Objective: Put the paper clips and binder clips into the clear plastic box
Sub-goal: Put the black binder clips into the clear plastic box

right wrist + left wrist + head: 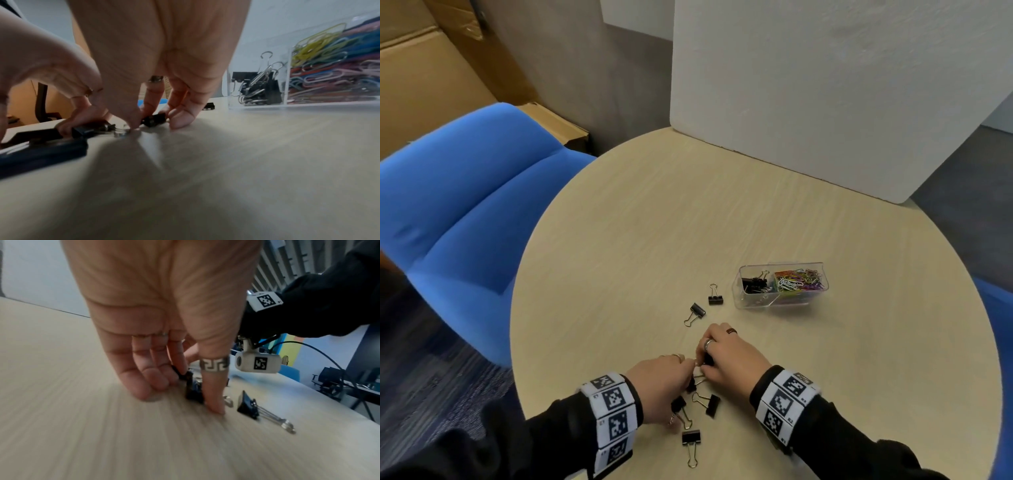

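The clear plastic box [780, 301] sits right of centre on the table, with black binder clips in its left compartment and coloured paper clips [799, 281] in its right one. Several black binder clips lie loose: two near the box [715, 297] [695, 312], three by my wrists [707, 405] [691, 444] [678, 406]. My left hand [688, 368] pinches a binder clip [192, 386] between fingers and ringed thumb, down on the table. Fingertip to fingertip with it, my right hand [705, 358] curls round another binder clip [154, 121] that rests on the table.
The round wooden table [654, 240] has a white foam board [825, 102] standing at its back edge. A blue chair [465, 205] is on the left, with cardboard boxes [424, 68] behind it. Another blue seat edge [996, 308] shows at the right.
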{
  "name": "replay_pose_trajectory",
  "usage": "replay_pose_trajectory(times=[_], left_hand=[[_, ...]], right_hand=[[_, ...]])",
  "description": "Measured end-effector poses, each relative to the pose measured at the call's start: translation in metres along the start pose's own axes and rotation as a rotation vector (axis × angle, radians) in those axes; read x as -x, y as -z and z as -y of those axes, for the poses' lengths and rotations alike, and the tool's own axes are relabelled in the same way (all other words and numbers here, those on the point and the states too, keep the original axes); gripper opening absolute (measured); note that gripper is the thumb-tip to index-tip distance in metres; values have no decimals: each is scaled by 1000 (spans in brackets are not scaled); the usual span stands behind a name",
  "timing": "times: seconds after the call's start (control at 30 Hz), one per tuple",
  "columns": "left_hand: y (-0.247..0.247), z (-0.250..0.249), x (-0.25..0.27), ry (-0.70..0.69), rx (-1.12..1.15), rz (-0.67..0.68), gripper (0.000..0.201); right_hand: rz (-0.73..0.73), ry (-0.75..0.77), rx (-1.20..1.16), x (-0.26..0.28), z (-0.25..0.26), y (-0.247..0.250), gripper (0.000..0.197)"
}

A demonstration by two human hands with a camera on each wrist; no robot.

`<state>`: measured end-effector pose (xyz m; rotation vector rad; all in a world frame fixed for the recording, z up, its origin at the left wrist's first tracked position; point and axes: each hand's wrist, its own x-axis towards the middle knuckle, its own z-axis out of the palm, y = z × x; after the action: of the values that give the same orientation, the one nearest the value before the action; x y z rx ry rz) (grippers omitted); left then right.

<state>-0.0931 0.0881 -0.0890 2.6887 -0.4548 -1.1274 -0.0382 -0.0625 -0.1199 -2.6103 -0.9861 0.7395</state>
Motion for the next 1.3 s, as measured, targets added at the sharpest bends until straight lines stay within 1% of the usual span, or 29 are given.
replay_pose_trajectory(times=[0.1, 0.17, 0.3, 0.43, 0.5, 0.6, 0.67, 0.7, 0.77, 0.83, 0.87, 0.93, 1.0, 1.07, 1.13, 1.2, 1.27, 1.3], left_hand=[[-6, 0, -2, 5, 32, -35, 35], [-9, 2, -2, 3, 68, -62, 30], [-16, 6, -1, -23, 88, -108, 34], [-20, 6, 0, -82, 56, -132, 40], [-21, 6, 0, -98, 36, -128, 43], [-21, 8, 0, -108, 25, -128, 40], [-20, 10, -1, -120, 37, -133, 35], [-19, 11, -2, -133, 43, -133, 30], [-15, 14, -3, -166, 62, -122, 18], [-12, 17, -3, -196, 138, -118, 10], [-11, 19, -3, -206, 203, -124, 11], [-9, 25, -4, -205, 383, -122, 13], [-5, 29, -7, -171, 532, -114, 24], [0, 28, -10, -113, 724, -96, 20], [5, 22, -12, -60, 992, -81, 25], [10, 14, -14, -14, 1166, -78, 25], [12, 6, -17, 6, 1181, -97, 20], [12, 2, -20, 12, 1118, -115, 19]], right_hand=[[-30, -8, -44, 6, -7, 0, 21], [-51, -28, -135, 12, -10, 2, 23], [-67, -58, -276, 26, -16, 4, 16], [-70, -55, -339, 36, -20, 2, 18], [-46, -72, -345, 41, -18, 1, 17], [15, -103, -366, 47, -12, 0, 15], [53, -113, -374, 49, -6, -2, 6], [75, -120, -372, 50, -4, -3, 7], [115, -148, -340, 52, 0, -8, 26], [123, -177, -275, 52, 2, -12, 38], [117, -187, -252, 52, 4, -13, 38], [106, -180, -226, 52, 5, -12, 31], [111, -168, -212, 51, 3, -10, 25], [118, -147, -219, 50, 0, -6, 23], [112, -137, -255, 50, -6, 0, 24], [87, -150, -298, 53, -13, 6, 24], [39, -166, -313, 57, -21, 13, 23], [13, -176, -316, 59, -25, 17, 22]])
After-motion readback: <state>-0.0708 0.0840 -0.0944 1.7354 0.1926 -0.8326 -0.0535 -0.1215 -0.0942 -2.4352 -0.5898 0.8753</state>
